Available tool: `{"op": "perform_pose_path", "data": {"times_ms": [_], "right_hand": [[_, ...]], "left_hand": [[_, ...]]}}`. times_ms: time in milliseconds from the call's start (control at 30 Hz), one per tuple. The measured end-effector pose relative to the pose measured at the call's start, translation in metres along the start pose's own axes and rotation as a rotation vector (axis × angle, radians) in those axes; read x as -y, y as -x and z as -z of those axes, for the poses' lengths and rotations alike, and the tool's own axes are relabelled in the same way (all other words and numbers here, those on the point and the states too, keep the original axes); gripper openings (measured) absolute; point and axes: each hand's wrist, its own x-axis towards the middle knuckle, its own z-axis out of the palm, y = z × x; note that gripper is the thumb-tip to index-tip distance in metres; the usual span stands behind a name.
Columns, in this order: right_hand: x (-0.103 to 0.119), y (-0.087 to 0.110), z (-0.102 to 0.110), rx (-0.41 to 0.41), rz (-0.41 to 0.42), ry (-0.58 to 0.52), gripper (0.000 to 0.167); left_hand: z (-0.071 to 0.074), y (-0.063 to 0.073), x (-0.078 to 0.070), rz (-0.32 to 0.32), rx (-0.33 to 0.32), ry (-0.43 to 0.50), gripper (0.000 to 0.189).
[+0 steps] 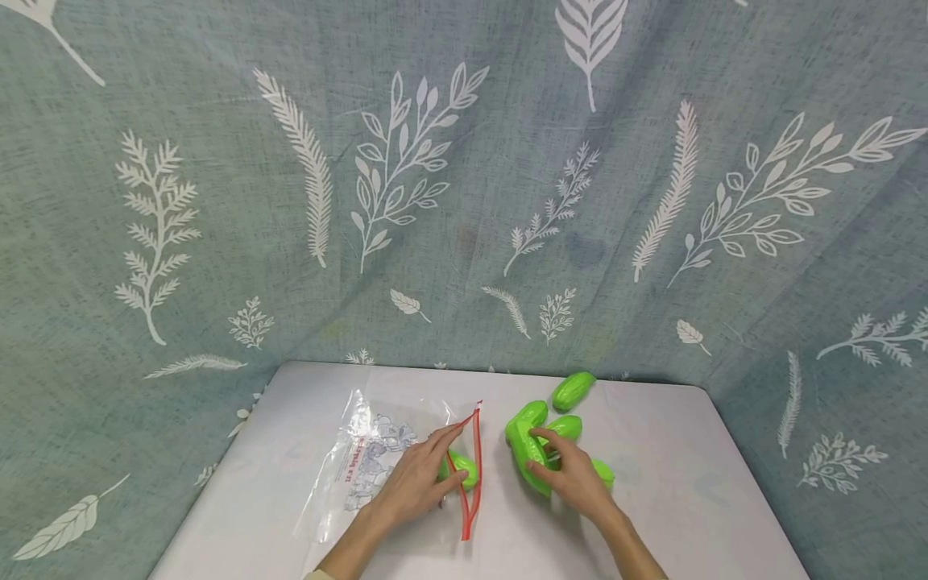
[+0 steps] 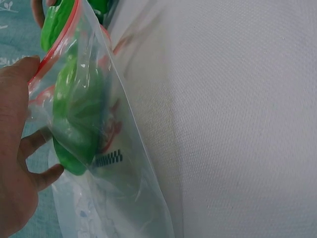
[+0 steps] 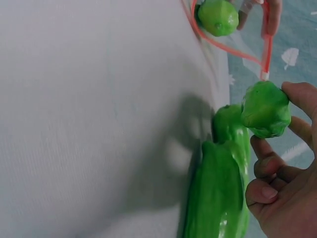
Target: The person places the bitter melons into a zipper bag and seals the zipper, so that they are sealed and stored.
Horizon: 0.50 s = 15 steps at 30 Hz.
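A clear plastic zip bag [image 1: 371,463] with red edging along its mouth lies on the table, its mouth facing right and parted. Inside the mouth is one glossy green toy cucumber [image 2: 77,119]. My left hand [image 1: 416,475] holds the bag at its red edge, with other fingers spread against the bag beside that cucumber. Between thumb and fingers, my right hand [image 1: 580,475] grips another cucumber [image 3: 266,109] by its sides, raised above the table. Under and behind it lie more cucumbers [image 3: 218,188], partly hidden by the hand.
A single cucumber [image 1: 573,391] lies at the table's back edge. Another [image 1: 604,473] shows to the right of my right hand. Behind the white table [image 1: 689,515] hangs a grey-green cloth [image 1: 464,201] with white leaf prints.
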Motion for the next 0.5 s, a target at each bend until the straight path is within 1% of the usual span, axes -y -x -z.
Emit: {"op": "perform_pose_path", "data": {"times_ms": [200,333,500], "right_hand": [[0.002,-0.001,-0.006,0.032,0.021,-0.010,0.057],[0.002,-0.001,-0.008,0.039,0.032,-0.012,0.058],[0.004,-0.002,-0.013,0.047,0.047,-0.018,0.054]], "left_hand": [[0.000,0.000,0.000,0.012,0.007,0.006,0.078],[-0.001,0.000,0.001,0.004,0.003,0.002,0.078],[-0.001,0.000,0.001,-0.016,-0.011,-0.004,0.078]]}}
